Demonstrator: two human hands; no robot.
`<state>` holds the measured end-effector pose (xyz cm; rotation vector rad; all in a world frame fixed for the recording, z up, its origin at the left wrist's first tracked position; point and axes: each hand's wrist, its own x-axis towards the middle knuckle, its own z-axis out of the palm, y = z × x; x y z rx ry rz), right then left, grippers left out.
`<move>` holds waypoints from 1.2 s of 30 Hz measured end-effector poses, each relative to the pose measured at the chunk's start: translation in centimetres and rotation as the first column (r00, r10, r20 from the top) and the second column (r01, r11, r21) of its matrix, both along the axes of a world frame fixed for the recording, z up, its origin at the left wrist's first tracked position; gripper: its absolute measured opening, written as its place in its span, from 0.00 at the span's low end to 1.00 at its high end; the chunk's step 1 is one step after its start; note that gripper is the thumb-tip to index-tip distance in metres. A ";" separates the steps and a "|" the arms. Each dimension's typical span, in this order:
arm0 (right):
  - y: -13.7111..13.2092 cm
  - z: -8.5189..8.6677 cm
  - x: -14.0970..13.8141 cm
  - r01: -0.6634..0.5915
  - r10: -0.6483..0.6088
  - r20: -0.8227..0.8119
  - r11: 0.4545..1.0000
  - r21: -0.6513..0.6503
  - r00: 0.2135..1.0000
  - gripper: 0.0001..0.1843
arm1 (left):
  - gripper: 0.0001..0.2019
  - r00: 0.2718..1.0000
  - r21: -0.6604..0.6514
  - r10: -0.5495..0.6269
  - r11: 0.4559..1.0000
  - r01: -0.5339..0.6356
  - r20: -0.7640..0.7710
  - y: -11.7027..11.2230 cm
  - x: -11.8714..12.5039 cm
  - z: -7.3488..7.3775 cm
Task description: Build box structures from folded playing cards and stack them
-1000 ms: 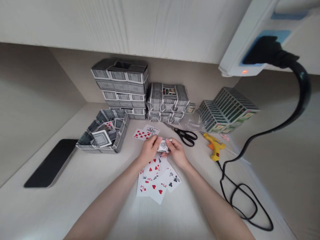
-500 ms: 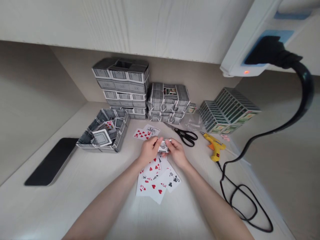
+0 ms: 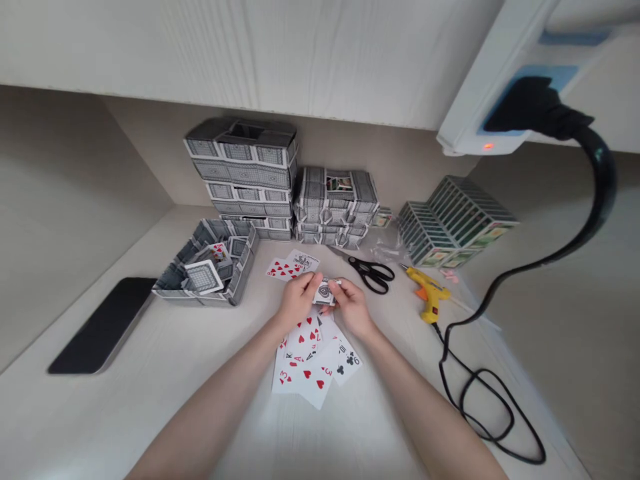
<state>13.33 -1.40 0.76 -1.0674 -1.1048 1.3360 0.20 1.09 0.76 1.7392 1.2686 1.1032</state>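
Note:
Between my two hands is a playing card with a large spade mark, its edges apparently folded. My left hand pinches its left side, thumb on top. On its right side my right hand grips it with thumb and fingers. Just below lie several loose face-up cards, among them a three of hearts, partly under my hands. Two more cards lie beyond my left hand. Black-handled scissors rest beyond my right hand.
An open box made of folded cards holds loose cards at left, near a black phone. Stacked card boxes stand at the back. At right are a yellow glue gun, its looping cord and packs of cards.
The card between my hands has tipped, so more of its spade face shows. My fingers have shifted slightly on it; the surrounding things stay in place.

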 end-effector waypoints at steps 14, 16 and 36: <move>0.1 -0.1 0.1 -0.051 0.052 0.054 0.999 -0.014 0.997 0.19 | 0.23 0.959 0.131 0.196 0.976 -0.171 -0.203 0.2 0.1 -0.5; 0.1 -0.1 0.2 -0.062 0.063 0.056 0.998 -0.020 0.996 0.19 | 0.23 0.957 0.140 0.203 0.974 -0.177 -0.208 0.0 0.1 -0.5; 0.3 0.0 0.3 -0.054 0.054 0.003 0.997 -0.055 0.999 0.19 | 0.22 0.968 -0.156 0.089 0.986 -0.053 0.234 0.3 0.0 -0.3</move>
